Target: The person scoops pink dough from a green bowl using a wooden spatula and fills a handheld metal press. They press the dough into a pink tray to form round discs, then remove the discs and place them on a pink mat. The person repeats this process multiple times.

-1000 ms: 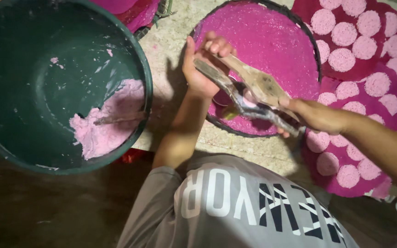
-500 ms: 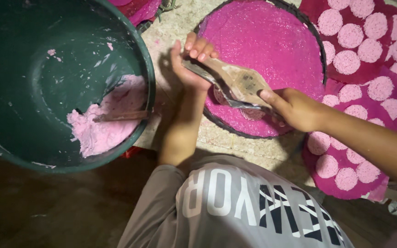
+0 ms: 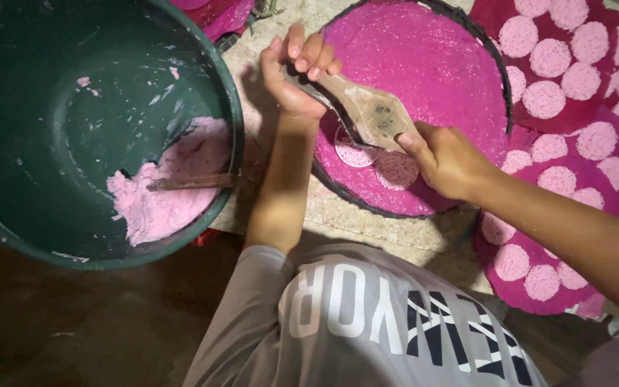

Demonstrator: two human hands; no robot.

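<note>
Grey printed t-shirt (image 3: 367, 322) nearest, bottom centre. Left of it, big green tub (image 3: 8, 236) w/ pink dough (image 3: 159, 204) heaped on the inner wall, stick (image 3: 188, 182) lying in the dough. Further out, right hand (image 3: 447, 159) closed round near end of flat wooden press tool (image 3: 367, 113), fingers curled, thumb on top edge. Two thin pink discs (image 3: 356, 152) just under the tool's middle, on round magenta-covered tray (image 3: 424, 64). Left hand (image 3: 296, 75) pinching far end of tool, fingertips (image 3: 308, 56) pressed together over it, thumb below. Beyond right-hand fingers, magenta cloths (image 3: 574, 93) w/ rows of pale pink discs (image 3: 542, 98), well apart from both hands.
</note>
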